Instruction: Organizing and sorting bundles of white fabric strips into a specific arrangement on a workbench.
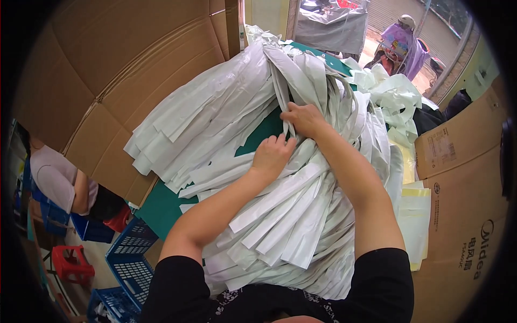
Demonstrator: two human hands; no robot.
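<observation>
A large heap of long white strips (pixel 215 107), thin and flat like fabric or plastic sheeting, covers the green table (pixel 264 132) in front of me. Near the middle of the heap, my right hand (pixel 304 119) is closed on a strip (pixel 285 81) that hangs down from the far bundle. My left hand (pixel 273 156) is just below it, fingers curled at the lower end of the same strip. Many more strips fan out under my forearms toward my body. The fingertips of both hands are partly hidden among the folds.
Cardboard sheets stand at the left (pixel 151 64) and a cardboard box (pixel 468 204) at the right. Pale crumpled scraps (pixel 396 97) lie at the far right. Blue crates (pixel 129 258), a red stool (pixel 72 264) and a seated person (pixel 56 175) are at lower left. A scooter (pixel 396 48) is outside.
</observation>
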